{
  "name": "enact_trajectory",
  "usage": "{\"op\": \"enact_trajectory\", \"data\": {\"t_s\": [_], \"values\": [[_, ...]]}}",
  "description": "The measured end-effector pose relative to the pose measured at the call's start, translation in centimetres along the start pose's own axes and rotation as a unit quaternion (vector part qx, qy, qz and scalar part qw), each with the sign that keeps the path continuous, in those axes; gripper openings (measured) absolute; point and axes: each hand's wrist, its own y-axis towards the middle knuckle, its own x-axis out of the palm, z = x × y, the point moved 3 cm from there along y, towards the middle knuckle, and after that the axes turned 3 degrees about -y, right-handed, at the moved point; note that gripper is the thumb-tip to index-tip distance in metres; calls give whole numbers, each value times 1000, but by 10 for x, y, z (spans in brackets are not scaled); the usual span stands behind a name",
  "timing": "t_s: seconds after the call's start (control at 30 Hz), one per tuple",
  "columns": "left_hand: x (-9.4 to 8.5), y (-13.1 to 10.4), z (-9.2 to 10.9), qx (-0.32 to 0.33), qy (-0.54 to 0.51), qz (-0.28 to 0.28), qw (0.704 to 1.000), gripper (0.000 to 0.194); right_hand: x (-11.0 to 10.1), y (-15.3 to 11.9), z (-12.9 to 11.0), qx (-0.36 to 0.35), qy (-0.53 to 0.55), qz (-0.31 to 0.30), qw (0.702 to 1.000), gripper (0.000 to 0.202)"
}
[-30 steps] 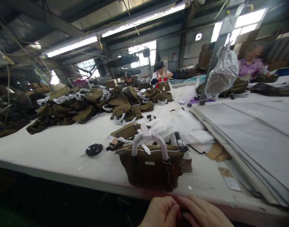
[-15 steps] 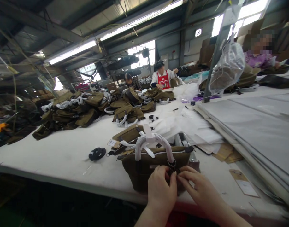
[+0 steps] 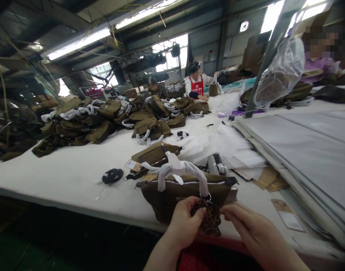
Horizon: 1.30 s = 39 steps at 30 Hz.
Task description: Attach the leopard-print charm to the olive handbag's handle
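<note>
An olive-brown handbag (image 3: 172, 195) stands upright at the near edge of the white table (image 3: 76, 177), its handles wrapped in white paper (image 3: 175, 169). A leopard-print charm (image 3: 209, 220) hangs from the handle ring on the bag's front. My left hand (image 3: 186, 226) pinches the charm's left side against the bag. My right hand (image 3: 246, 226) touches the charm's right edge with its fingertips.
A flat olive pouch with a tag (image 3: 154, 155) and a coiled black strap (image 3: 112, 175) lie behind the bag. A heap of olive bags (image 3: 104, 120) covers the far left. Stacked grey sheets (image 3: 302, 150) fill the right. Three people work at the far end.
My hands rose from below the table edge to the bag's front. The leopard charm now hangs exposed between my fingers. The view shifted slightly.
</note>
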Motion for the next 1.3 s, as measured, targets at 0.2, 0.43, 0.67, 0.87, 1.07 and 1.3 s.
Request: {"op": "enact_trajectory", "data": {"t_s": [0.2, 0.43, 0.67, 0.87, 1.07, 1.3], "values": [[-8, 1, 4, -22, -25, -42, 999, 23, 2, -1, 5, -2, -64, -20, 998, 31], [-11, 2, 3, -26, -19, -51, 998, 24, 8, 2, 9, 16, -86, -48, 995, 33], [-11, 2, 3, -37, -38, -52, 997, 26, 7, 3, 4, 8, -123, -58, 991, 36], [-11, 2, 0, -43, -45, -50, 997, 26, 1, 1, 3, 2, -137, -66, 988, 35], [-11, 3, 0, -47, -43, -45, 997, 26, 15, 6, 6, 26, -97, -64, 993, 34], [-10, 1, 2, -46, -56, -49, 996, 25, 23, 8, -3, 56, 53, -67, 995, 41]]}}
